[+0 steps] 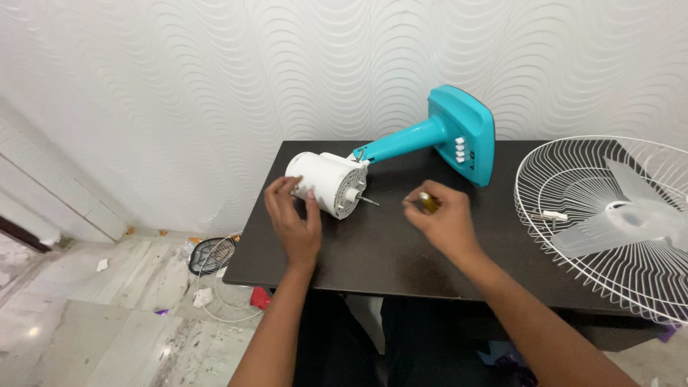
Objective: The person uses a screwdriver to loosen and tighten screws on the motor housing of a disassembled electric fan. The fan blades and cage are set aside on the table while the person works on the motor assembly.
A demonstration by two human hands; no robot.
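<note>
A table fan lies on its side on a dark table (373, 251). Its white motor housing (322, 180) points a metal shaft to the right, and its turquoise neck and base (459, 136) lie behind. My left hand (292, 218) grips the near side of the motor housing. My right hand (441, 215) hovers just right of the shaft, fingers closed around a small yellowish tool handle (426, 201), likely a screwdriver; its tip is hidden.
A white wire fan guard (573, 179) with translucent blades (623, 215) in it lies on the table's right end. On the floor at the left lie a dark round grille (211, 254), a white wire ring and small scraps. A patterned white wall stands behind.
</note>
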